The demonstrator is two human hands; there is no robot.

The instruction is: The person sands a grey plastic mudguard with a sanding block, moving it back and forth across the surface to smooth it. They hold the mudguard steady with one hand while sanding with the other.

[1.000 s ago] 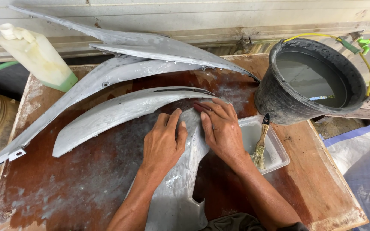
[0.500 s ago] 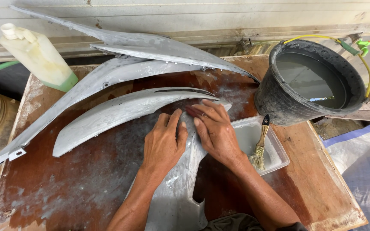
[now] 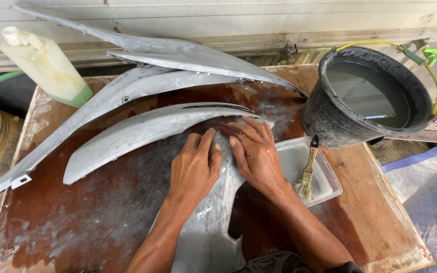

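Since the earlier frames the right hand has slid a little toward the person and to the left along the grey panel, closing on the left hand, which has barely shifted; read as a rubbing stroke across the panel's upper end, so the surface work there looks to be mid-pass rather than finished. Both hands lie flat, palms down, fingers extended and close together, pressed on the panel and not clamped around anything; whether a sheet of abrasive sits under the right palm cannot be told. The panel lies on the wet, grey-smeared wooden table, running from under the hands down to the near edge, where its lower end is cut off. Just beyond the fingertips lies a curved grey fairing piece; longer pointed fairing pieces lie behind it. A clear plastic tray just right of the right wrist holds a small brush. A black bucket of water stands at the far right; a pale plastic bottle at the far left.
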